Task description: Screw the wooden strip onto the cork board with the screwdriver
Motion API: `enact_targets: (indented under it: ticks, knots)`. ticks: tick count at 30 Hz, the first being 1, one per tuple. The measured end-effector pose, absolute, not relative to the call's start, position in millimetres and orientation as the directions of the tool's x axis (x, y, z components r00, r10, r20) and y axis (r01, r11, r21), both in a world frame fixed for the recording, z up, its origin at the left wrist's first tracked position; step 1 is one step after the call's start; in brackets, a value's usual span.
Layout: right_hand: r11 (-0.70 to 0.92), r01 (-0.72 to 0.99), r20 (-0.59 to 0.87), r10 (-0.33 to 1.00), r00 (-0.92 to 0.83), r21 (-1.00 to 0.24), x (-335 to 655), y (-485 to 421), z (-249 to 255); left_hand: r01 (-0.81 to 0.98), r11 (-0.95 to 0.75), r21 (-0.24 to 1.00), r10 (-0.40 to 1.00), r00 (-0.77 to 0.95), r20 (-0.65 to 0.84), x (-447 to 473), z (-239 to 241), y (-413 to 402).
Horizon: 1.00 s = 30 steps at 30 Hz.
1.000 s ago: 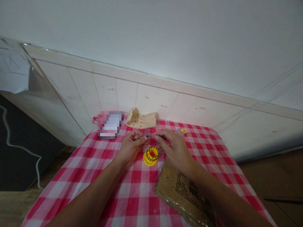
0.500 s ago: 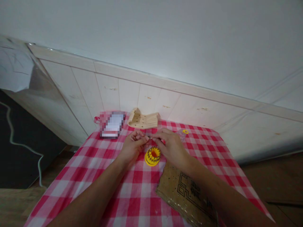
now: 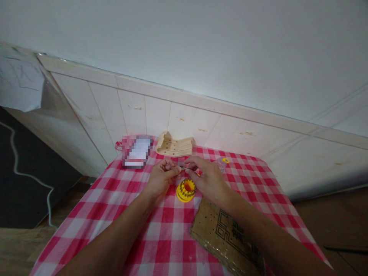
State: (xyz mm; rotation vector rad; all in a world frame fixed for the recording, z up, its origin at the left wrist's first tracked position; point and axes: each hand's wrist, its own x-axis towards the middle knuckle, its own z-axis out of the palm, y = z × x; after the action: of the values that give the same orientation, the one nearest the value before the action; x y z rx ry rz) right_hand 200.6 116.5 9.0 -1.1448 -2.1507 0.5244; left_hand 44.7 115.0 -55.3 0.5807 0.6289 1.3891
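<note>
Left hand (image 3: 161,178): grip pinched together on a small metal piece (image 3: 183,168), located between the two hands, just beyond a yellow round holder (image 3: 184,199) standing on the cloth-covered desk (image 3: 161,249). Right hand (image 3: 211,178): fingertips at the piece's right end; whether clamped, cannot tell. Cardboard slab (image 3: 214,234): black-printed, near the holder. Wooden piece (image 3: 178,148): pale, holed, beyond the hands.

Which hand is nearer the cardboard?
Right. The right hand is by the far end of the cardboard; the left hand is farther off, beyond that end and to the left.
</note>
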Motion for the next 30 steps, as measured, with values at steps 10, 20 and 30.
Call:
enact_targets:
  ticks: [10, 20, 30]
  knots:
    - [0.51, 0.591, 0.319, 0.858, -0.402, -0.625, 198.4, 115.6, 12.2, -0.7, 0.076, 0.71, 0.997, 0.057, -0.051, 44.9, -54.9, 116.7]
    - [0.516, 0.586, 0.319, 0.854, -0.411, -0.624, 198.4, 115.1, 12.3, -0.688, 0.055, 0.723, 0.998, 0.035, -0.043, 44.5, -50.9, 117.2]
    - [0.554, 0.596, 0.336, 0.83, -0.445, -0.581, 199.8, 116.8, 10.3, -0.679, 0.06, 0.732, 0.998, 0.034, -0.049, 45.2, -48.2, 114.9]
